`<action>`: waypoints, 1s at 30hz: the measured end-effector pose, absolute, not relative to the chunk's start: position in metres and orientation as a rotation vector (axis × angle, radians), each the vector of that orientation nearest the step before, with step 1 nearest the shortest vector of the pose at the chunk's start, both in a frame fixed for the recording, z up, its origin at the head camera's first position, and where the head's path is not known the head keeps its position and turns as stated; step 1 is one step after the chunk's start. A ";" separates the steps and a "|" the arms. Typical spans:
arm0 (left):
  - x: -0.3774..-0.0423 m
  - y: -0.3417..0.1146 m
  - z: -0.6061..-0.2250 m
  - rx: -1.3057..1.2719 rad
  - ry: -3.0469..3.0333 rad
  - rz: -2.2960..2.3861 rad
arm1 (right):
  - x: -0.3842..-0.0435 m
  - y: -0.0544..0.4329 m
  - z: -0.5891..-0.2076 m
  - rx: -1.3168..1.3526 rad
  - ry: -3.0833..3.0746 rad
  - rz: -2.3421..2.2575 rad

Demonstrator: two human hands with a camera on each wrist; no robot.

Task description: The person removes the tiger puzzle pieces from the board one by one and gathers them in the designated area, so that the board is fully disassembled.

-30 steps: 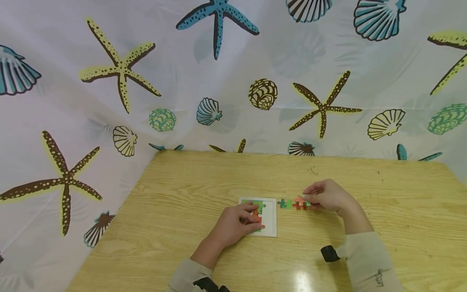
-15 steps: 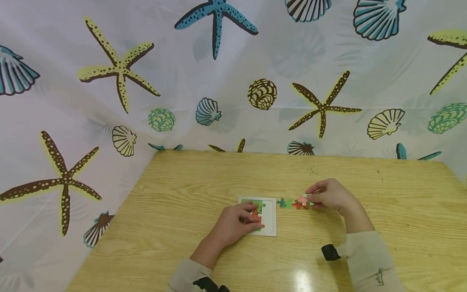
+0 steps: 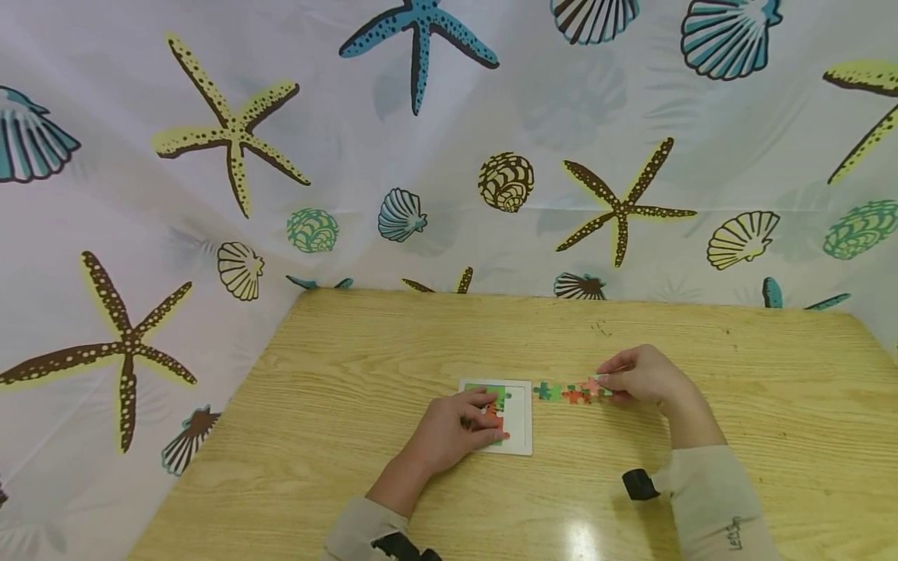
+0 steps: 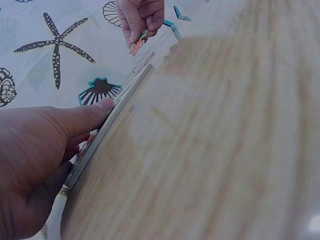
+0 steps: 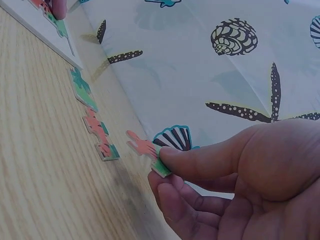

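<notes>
My left hand [image 3: 449, 432] rests on a white-framed puzzle board [image 3: 519, 421], its thumb and fingers lying over the green and orange pieces fitted in the left part. The right side of the tray shows bare white. Between thumb and fingers, my right hand [image 3: 645, 378] pinches a pink-orange and green puzzle piece [image 5: 146, 148], lifted above the table in the right wrist view. Lying in a row beside the board are a green puzzle piece [image 5: 82, 89] and an orange one with dark green [image 5: 101, 134]. Part of the board is hidden under my left hand.
The wooden table [image 3: 365, 343] extends around the board on all sides. Behind and to the left hangs a white cloth [image 3: 449, 156] printed with starfish and shells. Dark wrist straps sit on both sleeves.
My right hand has drawn slightly to the right with the pinched puzzle piece, uncovering more of the orange piece lying below. The left hand stays in place on the board.
</notes>
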State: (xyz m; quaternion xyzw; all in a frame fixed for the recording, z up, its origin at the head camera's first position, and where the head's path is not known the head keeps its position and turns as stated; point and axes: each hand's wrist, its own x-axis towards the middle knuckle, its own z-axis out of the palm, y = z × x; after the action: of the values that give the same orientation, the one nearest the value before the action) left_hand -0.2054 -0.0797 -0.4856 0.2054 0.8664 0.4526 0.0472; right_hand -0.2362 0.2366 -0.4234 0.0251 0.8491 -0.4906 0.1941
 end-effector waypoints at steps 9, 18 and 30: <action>-0.206 -0.080 -0.485 0.632 2.641 1.380 | -0.237 0.241 -0.426 0.125 2.405 -1.365; -0.205 -0.081 -0.484 0.629 2.631 1.381 | -0.236 0.246 -0.427 0.156 2.436 -1.319; -0.206 -0.081 -0.486 0.636 2.640 1.364 | -0.239 0.246 -0.432 0.193 2.540 -1.228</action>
State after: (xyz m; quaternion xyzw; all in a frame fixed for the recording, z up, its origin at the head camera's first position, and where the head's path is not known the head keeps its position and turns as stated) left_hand -0.2064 -0.0808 -0.4859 0.2090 0.8676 0.4483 0.0515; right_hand -0.2386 0.2462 -0.4315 0.0674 0.8872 -0.4289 0.1562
